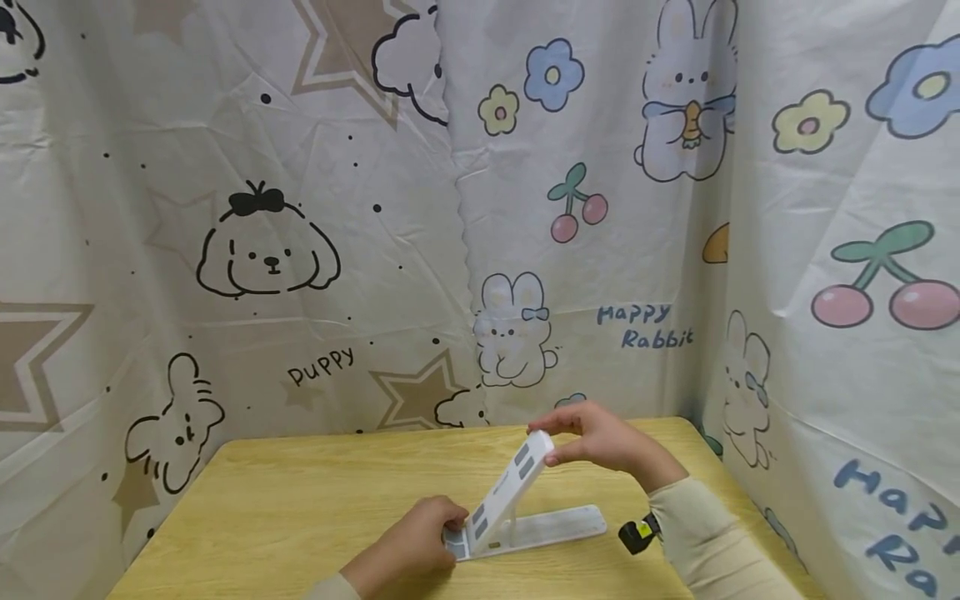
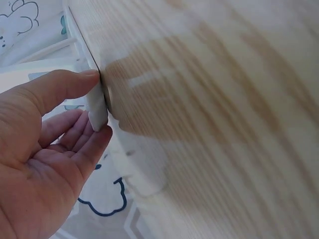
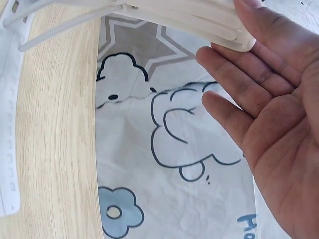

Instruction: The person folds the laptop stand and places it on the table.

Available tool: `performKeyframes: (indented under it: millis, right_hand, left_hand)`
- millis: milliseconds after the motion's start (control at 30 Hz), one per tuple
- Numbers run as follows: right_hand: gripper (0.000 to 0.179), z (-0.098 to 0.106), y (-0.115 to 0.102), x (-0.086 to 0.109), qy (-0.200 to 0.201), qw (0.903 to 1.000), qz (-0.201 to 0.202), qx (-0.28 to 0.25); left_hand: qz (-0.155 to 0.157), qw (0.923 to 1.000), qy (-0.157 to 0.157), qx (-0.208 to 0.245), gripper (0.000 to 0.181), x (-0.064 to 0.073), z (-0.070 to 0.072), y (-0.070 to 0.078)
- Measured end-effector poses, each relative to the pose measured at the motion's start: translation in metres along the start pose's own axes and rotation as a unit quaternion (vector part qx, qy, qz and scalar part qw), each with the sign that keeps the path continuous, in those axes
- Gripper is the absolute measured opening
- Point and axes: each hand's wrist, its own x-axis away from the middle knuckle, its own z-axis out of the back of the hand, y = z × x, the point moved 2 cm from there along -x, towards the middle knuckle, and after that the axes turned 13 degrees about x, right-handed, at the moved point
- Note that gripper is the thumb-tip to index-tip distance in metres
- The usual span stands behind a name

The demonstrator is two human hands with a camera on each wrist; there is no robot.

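Note:
A white folding stand (image 1: 504,502) with grey pads on its raised arm is propped open on the table. Its flat base strip (image 1: 562,527) lies along the tabletop, and a thin strut (image 3: 70,31) joins base and arm. At the low hinged end, my left hand (image 1: 412,533) pinches the stand between thumb and fingers; the left wrist view shows the white end (image 2: 97,107) in that grip. My right hand (image 1: 603,440) holds the top of the raised arm, thumb on one side and fingertips on the other. The arm slants up to the right.
The wooden table (image 1: 300,500) has its back edge against a patterned curtain (image 1: 405,250), which also hangs along the right side. A small black device (image 1: 637,534) is strapped at the right wrist, close beside the base strip's far end.

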Motion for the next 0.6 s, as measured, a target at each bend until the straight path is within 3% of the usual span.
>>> performKeyframes:
  millis: [167, 333, 600]
  right_hand:
    - [0.049, -0.013, -0.008, -0.009, 0.01, 0.9999, 0.01, 0.0]
    - [0.049, -0.026, -0.02, -0.019, 0.009, 0.9994, 0.033, 0.006]
    - [0.052, -0.031, -0.017, -0.02, 0.027, 0.9994, 0.02, -0.008]
  left_hand:
    - [-0.016, 0.9998, 0.011, 0.007, 0.055, 0.012, 0.013, -0.01]
    - [0.004, 0.9992, 0.028, 0.029, 0.063, 0.021, 0.028, -0.023]
    - [-0.002, 0.9988, 0.02, 0.045, 0.066, 0.02, 0.028, -0.027]
